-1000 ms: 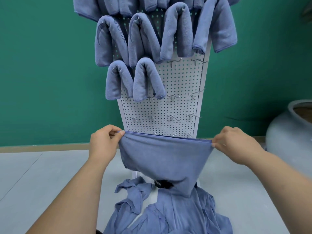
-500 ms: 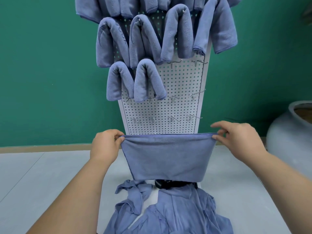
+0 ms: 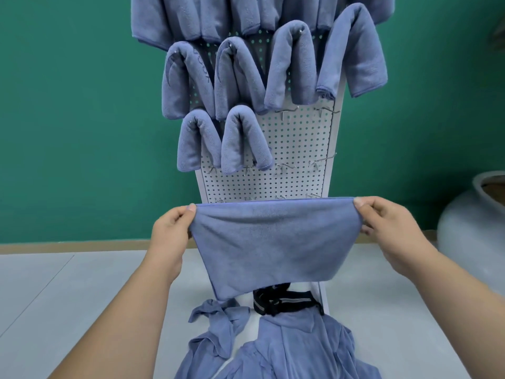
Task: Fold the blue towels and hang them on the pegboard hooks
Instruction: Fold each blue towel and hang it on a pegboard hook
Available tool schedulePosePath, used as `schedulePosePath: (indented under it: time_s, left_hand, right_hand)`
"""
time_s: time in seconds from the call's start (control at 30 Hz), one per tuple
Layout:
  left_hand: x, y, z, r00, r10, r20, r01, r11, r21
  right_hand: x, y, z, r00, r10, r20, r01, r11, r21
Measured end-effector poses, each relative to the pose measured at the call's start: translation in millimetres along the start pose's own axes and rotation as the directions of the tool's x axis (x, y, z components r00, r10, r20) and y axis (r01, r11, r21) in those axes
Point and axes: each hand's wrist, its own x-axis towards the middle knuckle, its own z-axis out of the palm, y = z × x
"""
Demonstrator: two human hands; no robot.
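Note:
I hold a blue towel [image 3: 273, 242] stretched flat in front of the white pegboard [image 3: 297, 149]. My left hand [image 3: 170, 231] pinches its upper left corner and my right hand [image 3: 388, 225] pinches its upper right corner. The towel hangs doubled, its lower fold just above the floor pile. Several folded blue towels [image 3: 240, 77] hang over hooks on the upper and left part of the board. Bare metal hooks [image 3: 287, 112] stick out on the right and lower rows. A heap of loose blue towels [image 3: 273, 348] lies at the board's foot.
A black strap [image 3: 281, 299] lies at the pegboard's base. A large grey pot [image 3: 475, 220] stands at the right edge. The green wall [image 3: 82, 119] rises behind, and the grey floor [image 3: 68, 296] spreads left and right of the pile.
The towel's hanging lower part has been brought up into a neat doubled rectangle. Both hands have shifted their pinch on the top corners and pulled the top edge taut and level.

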Motion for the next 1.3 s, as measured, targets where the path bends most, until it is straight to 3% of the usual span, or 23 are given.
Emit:
schedulePosePath:
  time_s: [0.17,0.23,0.33,0.4,0.53,0.93,1.3]
  left_hand:
    - [-9.7,17.7,7.2,0.989,-0.059,0.136,0.097,0.951,-0.293]
    - [-9.8,15.8,9.3,0.989,-0.072,0.126,0.107,0.948,-0.299]
    - [-10.7,4.8,16.9,0.995,-0.056,-0.082,0.053,0.998,-0.044]
    - [-16.9,-0.4,26.0,0.983,0.004,-0.182,0.005,0.999,0.05]
    - [-32.4,-1.5,50.7,0.988,0.027,-0.152,-0.013,0.996,0.094]
    - [-93.8,4.5,118.4,0.983,0.011,0.184,-0.022,0.998,0.055]
    - [-98.9,-0.7,119.0,0.966,0.005,0.259,-0.016,0.999,0.042]
  right_hand:
    - [4.4,-9.0,-10.5,0.994,0.061,0.092,-0.085,0.957,0.277]
    - [2.8,-11.2,-12.3,0.99,0.087,0.112,-0.119,0.941,0.316]
    - [-0.3,-8.3,-5.1,0.993,0.106,-0.06,-0.095,0.98,0.174]
    - [-2.6,-2.4,2.0,0.978,0.044,-0.202,-0.041,0.999,0.021]
    - [-6.0,4.1,20.8,0.954,-0.043,-0.296,0.015,0.995,-0.097]
    - [-37.1,2.6,95.1,0.991,-0.117,-0.068,0.107,0.985,-0.134]
    - [-54.3,-1.8,102.7,0.982,-0.19,0.005,0.181,0.923,-0.34]
